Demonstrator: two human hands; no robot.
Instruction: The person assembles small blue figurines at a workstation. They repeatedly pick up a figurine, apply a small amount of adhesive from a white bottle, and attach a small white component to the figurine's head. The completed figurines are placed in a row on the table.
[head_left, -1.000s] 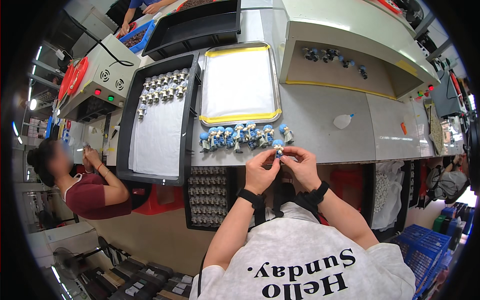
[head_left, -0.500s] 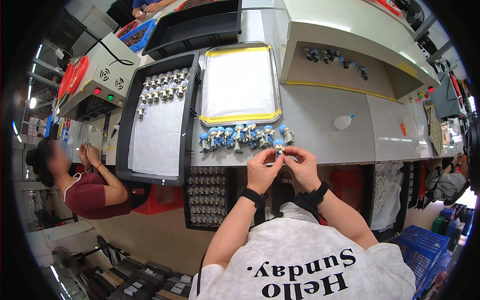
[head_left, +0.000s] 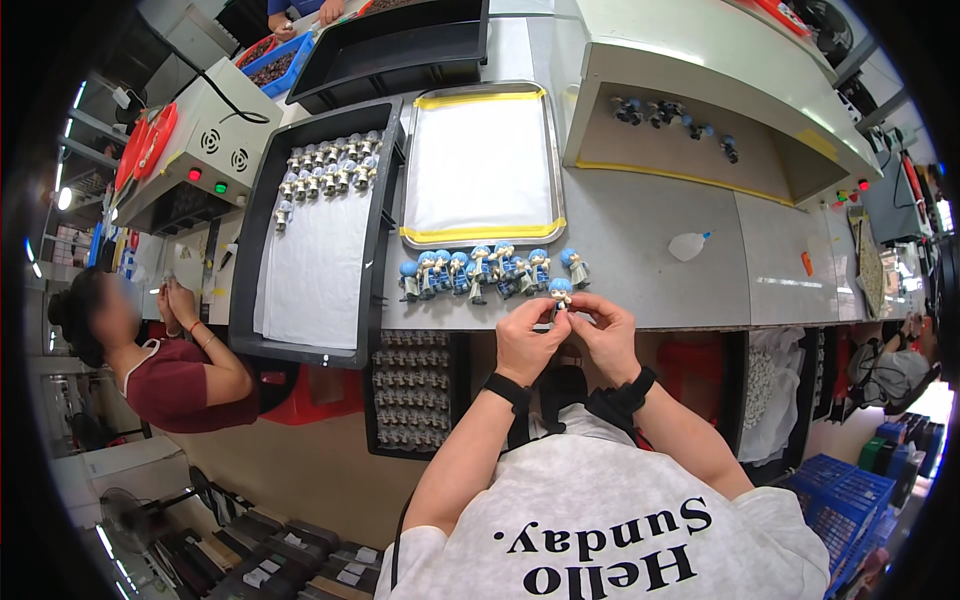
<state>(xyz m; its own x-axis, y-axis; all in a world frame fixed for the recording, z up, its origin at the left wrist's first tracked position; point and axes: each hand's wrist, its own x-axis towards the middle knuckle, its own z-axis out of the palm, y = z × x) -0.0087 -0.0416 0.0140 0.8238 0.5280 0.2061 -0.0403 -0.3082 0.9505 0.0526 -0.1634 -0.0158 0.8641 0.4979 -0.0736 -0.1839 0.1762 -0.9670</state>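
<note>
A small blue-haired figurine (head_left: 560, 290) is held upright at the table's front edge, pinched between the fingertips of both hands. My left hand (head_left: 528, 340) grips it from the left, and my right hand (head_left: 607, 336) closes on it from the right; its lower part is hidden by my fingers. Just beyond stands a row of several similar blue-haired figurines (head_left: 459, 272), some close together. One single figurine (head_left: 574, 267) stands apart at the right end of that row.
Behind the row lies a metal tray (head_left: 484, 241) lined with white paper. To its left is a black bin (head_left: 383, 262) with rows of figurines. A white machine housing (head_left: 690, 75) with figurines inside stands at right. A squeeze bottle (head_left: 688, 246) lies nearby. A co-worker (head_left: 190, 385) sits at left.
Both hands keep the figurine in nearly the same spot. The whole view has shifted very slightly; nothing has been put down or picked up.
</note>
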